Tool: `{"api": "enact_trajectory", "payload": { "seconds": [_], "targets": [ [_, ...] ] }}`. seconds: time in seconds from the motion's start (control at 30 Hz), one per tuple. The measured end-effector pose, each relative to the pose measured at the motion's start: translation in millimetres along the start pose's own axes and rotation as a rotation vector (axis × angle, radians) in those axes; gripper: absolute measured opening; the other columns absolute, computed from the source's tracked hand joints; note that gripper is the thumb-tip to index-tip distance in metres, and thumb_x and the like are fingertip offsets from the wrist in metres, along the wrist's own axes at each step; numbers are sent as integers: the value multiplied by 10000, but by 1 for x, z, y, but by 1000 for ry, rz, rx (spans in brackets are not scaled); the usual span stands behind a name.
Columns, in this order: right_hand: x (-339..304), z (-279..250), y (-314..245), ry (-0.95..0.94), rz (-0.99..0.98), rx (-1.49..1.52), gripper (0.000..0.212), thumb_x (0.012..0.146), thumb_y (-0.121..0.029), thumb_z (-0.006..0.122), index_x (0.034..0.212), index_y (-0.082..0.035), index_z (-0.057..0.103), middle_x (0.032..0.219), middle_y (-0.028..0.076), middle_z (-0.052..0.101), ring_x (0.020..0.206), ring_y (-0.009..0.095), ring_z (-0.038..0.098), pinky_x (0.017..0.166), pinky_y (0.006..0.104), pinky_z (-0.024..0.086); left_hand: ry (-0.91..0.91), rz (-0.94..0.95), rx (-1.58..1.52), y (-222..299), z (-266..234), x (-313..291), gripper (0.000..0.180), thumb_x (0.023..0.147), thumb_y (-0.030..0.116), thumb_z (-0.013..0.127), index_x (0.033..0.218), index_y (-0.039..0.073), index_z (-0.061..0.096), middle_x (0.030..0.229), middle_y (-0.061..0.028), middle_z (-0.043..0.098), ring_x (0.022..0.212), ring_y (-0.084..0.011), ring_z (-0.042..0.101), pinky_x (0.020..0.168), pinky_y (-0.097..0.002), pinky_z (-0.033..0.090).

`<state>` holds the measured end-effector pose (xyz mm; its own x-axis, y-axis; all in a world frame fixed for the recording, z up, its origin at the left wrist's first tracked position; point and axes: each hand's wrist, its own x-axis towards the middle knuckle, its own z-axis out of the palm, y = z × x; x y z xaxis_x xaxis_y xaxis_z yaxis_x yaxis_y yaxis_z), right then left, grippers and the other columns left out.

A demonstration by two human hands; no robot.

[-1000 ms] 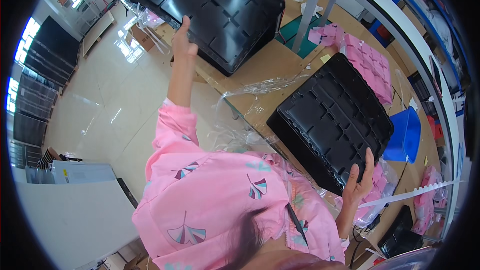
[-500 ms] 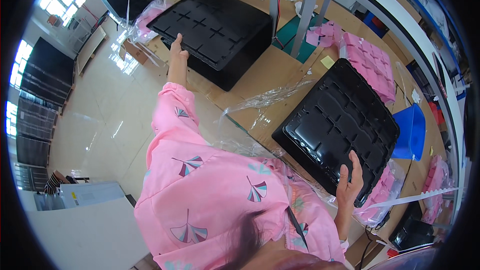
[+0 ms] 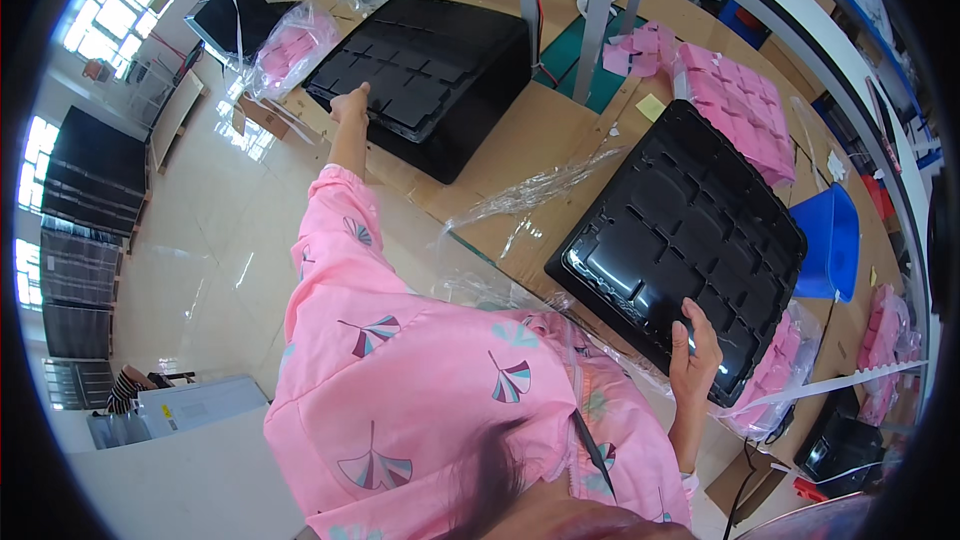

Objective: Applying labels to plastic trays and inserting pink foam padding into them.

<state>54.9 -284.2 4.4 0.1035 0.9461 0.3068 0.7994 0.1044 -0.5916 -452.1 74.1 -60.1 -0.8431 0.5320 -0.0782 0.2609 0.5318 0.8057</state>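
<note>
My left hand, arm stretched out, grips the near left edge of a deep black plastic tray with cross-shaped ribs on its top. Its thumb and some fingers lie at the rim; the others are hidden. Closer to me on the right sits a second glossy black ribbed tray, slanted on the table. At its near right edge is my right hand, fingers stretched and thumb apart, touching the top surface without wrapping around it.
Crumpled clear film lies between the trays. Beyond the right tray are pink moulded pads and a blue bin. Grey metal posts rise from the brown table. A bagged pink pad lies at the right.
The left tray's left end has come down and slightly nearer, with my left hand on it. My right hand stays at the right tray's edge. The whole view has shifted a little.
</note>
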Motion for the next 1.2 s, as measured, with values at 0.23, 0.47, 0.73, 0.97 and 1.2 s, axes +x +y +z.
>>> {"api": "enact_trajectory", "payload": {
  "seconds": [0.23, 0.47, 0.73, 0.97, 1.2],
  "targets": [
    [-3, -2, -1, 22, -39, 23, 270, 872, -147, 559, 1093, 6, 576, 1058, 163, 613, 966, 263, 601, 845, 315, 446, -20, 1058, 194, -8, 12, -74, 617, 759, 391, 650, 1231, 37, 471, 1285, -253, 416, 1221, -373, 367, 1000, -415, 318],
    [-12, -6, 1, 57, -97, 46, 231, 815, -89, 611, 1011, 31, 587, 1025, 167, 624, 938, 308, 605, 819, 346, 462, -144, 1243, 616, -41, 27, -128, 411, 889, 305, 475, 1267, 145, 460, 1354, -90, 396, 1244, -332, 353, 995, -497, 295],
    [-44, -23, 14, 89, -50, 55, 197, 807, -71, 615, 970, 40, 601, 965, 166, 638, 881, 306, 621, 781, 348, 477, -187, 1207, 576, -42, 25, -122, 379, 902, 326, 450, 1248, 178, 499, 1362, -63, 398, 1264, -305, 344, 1016, -454, 284],
    [-60, -31, 20, 156, -73, 10, 186, 773, -39, 626, 947, 25, 609, 936, 163, 638, 859, 311, 621, 764, 355, 484, -106, 1351, 599, -40, 28, -120, 357, 892, 321, 458, 1206, 166, 528, 1302, -56, 464, 1195, -291, 417, 958, -433, 345],
    [-62, -53, 26, 407, -147, -2, 222, 746, -9, 629, 964, 25, 597, 926, 160, 637, 825, 312, 626, 734, 352, 493, -173, 1394, 580, -39, 29, -120, 434, 893, 333, 471, 1269, 116, 449, 1310, -139, 436, 1205, -338, 386, 971, -431, 336]
  ]
}}
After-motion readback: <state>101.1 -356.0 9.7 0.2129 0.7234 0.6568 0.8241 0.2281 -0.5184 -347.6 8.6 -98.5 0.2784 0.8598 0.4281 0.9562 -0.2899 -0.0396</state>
